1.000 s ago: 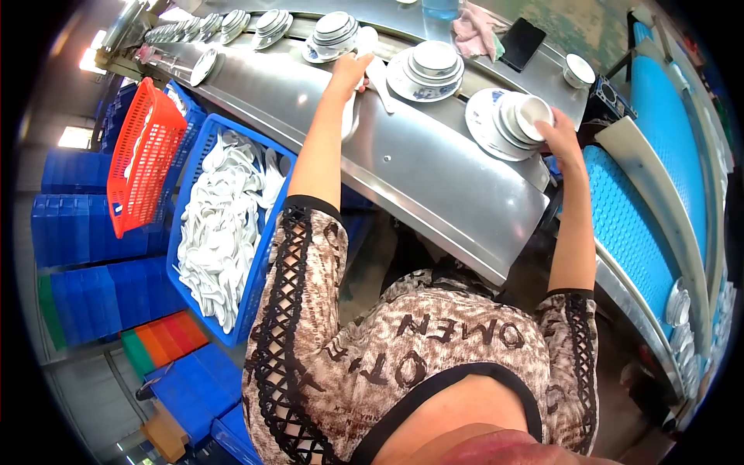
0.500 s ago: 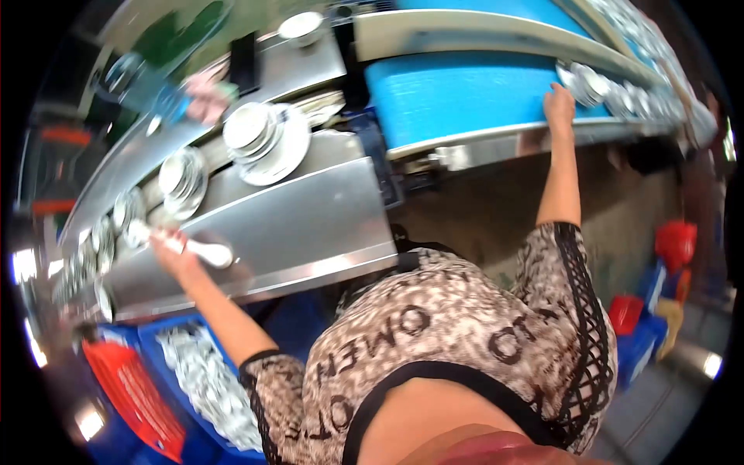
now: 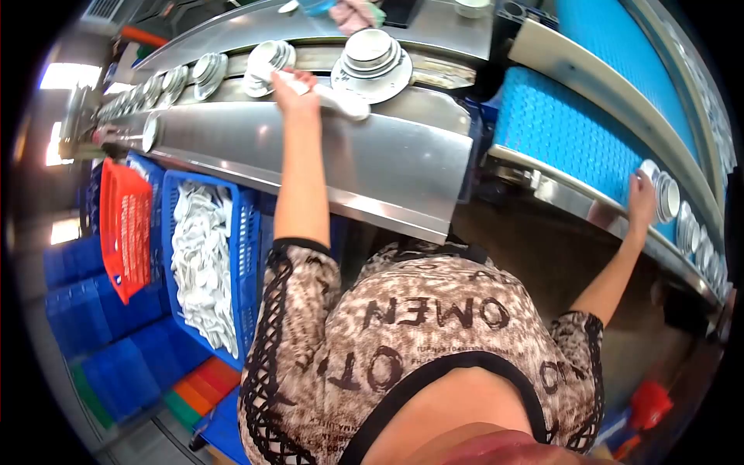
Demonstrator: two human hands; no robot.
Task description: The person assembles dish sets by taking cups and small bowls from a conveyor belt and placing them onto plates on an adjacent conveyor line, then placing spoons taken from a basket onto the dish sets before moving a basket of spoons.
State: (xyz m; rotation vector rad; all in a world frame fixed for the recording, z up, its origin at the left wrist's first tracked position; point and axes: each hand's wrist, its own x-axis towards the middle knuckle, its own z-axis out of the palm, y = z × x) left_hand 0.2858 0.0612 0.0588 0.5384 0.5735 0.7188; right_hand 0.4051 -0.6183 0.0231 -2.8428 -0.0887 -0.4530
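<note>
White spoons (image 3: 341, 101) are in my left hand (image 3: 296, 91), whose fingers are closed round their handles above the steel counter. A stack of bowls and saucers (image 3: 270, 57) is just behind that hand. To its right stands another stack on a blue-patterned plate (image 3: 372, 66). At the right, my right hand (image 3: 642, 198) touches the near side of a stack of white dishes (image 3: 665, 194) on the blue conveyor belt (image 3: 570, 124); its fingers are partly hidden, so its hold on the stack is unclear.
More dish stacks (image 3: 174, 80) run along the counter (image 3: 387, 155) to the far left. Below it, a blue basket (image 3: 246, 263) holds many white spoons, beside a red basket (image 3: 126, 229). A pink cloth (image 3: 356, 15) lies at the back. Further stacks (image 3: 701, 249) line the belt's right end.
My right hand has gone from the counter to the belt, with a dish stack now beside it. My left hand still holds spoons. The view has swung right, then partly back.
</note>
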